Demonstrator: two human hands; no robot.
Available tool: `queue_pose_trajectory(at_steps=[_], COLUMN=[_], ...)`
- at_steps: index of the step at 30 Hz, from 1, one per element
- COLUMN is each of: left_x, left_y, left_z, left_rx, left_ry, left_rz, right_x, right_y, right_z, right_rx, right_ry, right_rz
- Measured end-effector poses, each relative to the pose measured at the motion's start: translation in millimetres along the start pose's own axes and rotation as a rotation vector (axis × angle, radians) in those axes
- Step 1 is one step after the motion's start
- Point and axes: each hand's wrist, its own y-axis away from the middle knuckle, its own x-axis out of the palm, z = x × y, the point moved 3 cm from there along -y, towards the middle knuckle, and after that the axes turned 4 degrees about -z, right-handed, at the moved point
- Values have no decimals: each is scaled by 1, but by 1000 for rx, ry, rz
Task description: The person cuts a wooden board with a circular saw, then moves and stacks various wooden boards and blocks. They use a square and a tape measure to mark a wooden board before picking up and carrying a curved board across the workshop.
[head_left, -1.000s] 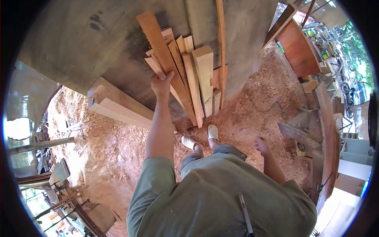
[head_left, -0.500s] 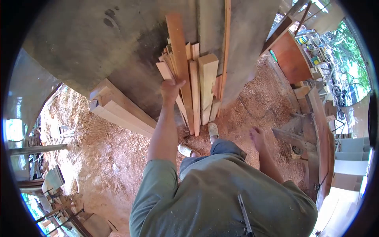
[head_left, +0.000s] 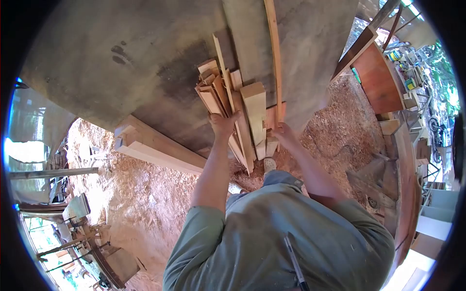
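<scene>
Slanting at nine o'clock, a squared timber (head_left: 162,151) lies left of the bundled wood strips (head_left: 209,100) at eleven, where the left hand (head_left: 223,125) rests, thumb spread wide, fingers partly hidden. Past a thick block (head_left: 254,104) at one, the right hand (head_left: 287,136), near three, meets a lath's (head_left: 274,48) lower end; I cannot tell whether either hand grips.

we find the thick beam (head_left: 254,104) standing between our left hand (head_left: 222,125), around the thin boards (head_left: 210,101), and our right hand (head_left: 283,135), blocking a straight crossing. the wall (head_left: 145,29) stops us behind. leftward, a gap lies between those boards and the large timbers (head_left: 160,147); rightward, past the tall strip (head_left: 274,53), we have room above the shavings (head_left: 335,126).
</scene>
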Motion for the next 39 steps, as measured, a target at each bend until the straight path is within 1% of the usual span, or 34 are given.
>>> queue_pose_trajectory(at_steps=[1,3,4,6,7,8,9,10,11,13,15,16,17,18,19,20,21,23,24,25,27,28,30,31,33,34,36,37,39], left_x=[6,6,0,-10,-12,-15,-18,-22,-23,-21,-16,-12,-9,-4,2,3,4,-1,-4,-9,-19,-27,-37,-46,-52,-53,-68,-73,-75], left_y=[0,0,4,19,18,16,19,20,15,1,-7,-7,-5,1,5,11,10,9,6,5,2,-5,-20,-14,13,24,52,63,63], left_z=[12,24,17,-10,5,21,15,6,0,-4,9,9,9,2,-5,-10,-14,-10,0,5,25,50,116,130,165,178,208,202,177], left_rx=[-10,234,50,-104,9,113,90,70,85,119,80,75,84,50,21,-2,22,26,110,120,-3,1,-43,-44,-410,-425,-635,-608,-572], left_ry=[-4,-56,-11,-367,-191,-12,-70,-130,-87,-41,61,-71,-69,-17,34,-82,-81,-302,-152,-144,-193,-189,-132,-136,-96,-94,-78,-149,-226], left_rz=[-3,-218,-81,-15,-13,-3,-71,-147,-112,-53,-161,-208,-193,-144,-95,-239,-224,-280,-190,-180,-23,-25,184,177,229,209,167,188,230], right_x=[-4,-7,-11,-32,-44,-47,-50,-57,-67,-105,-129,-138,-145,-150,-154,-156,-155,-150,-150,-148,-140,-136,-130,-127,-122,-123,-121,-119,-113], right_y=[-4,-12,-13,-12,-11,-8,-4,-2,6,53,74,85,99,112,117,120,123,133,139,145,154,158,167,169,171,173,168,159,142], right_z=[-1,-2,-10,-31,-53,-90,-127,-171,-204,-197,-228,-232,-240,-248,-261,-275,-282,-284,-282,-280,-275,-272,-273,-273,-284,-283,-273,-261,-220], right_rx=[7,60,68,14,33,82,128,245,359,520,400,404,562,715,712,728,745,764,784,780,759,753,766,765,856,858,817,806,605], right_ry=[2,-184,-194,146,128,70,9,15,19,-138,156,147,0,-153,-170,-193,-218,-287,-330,-338,-371,-372,-288,-288,-346,-330,-384,-345,-433], right_rz=[9,9,7,119,70,23,-21,-60,-90,-68,-6,-24,-104,-183,-198,-245,-292,-326,-345,-360,-366,-368,-373,-364,-386,-367,-385,-338,-319])
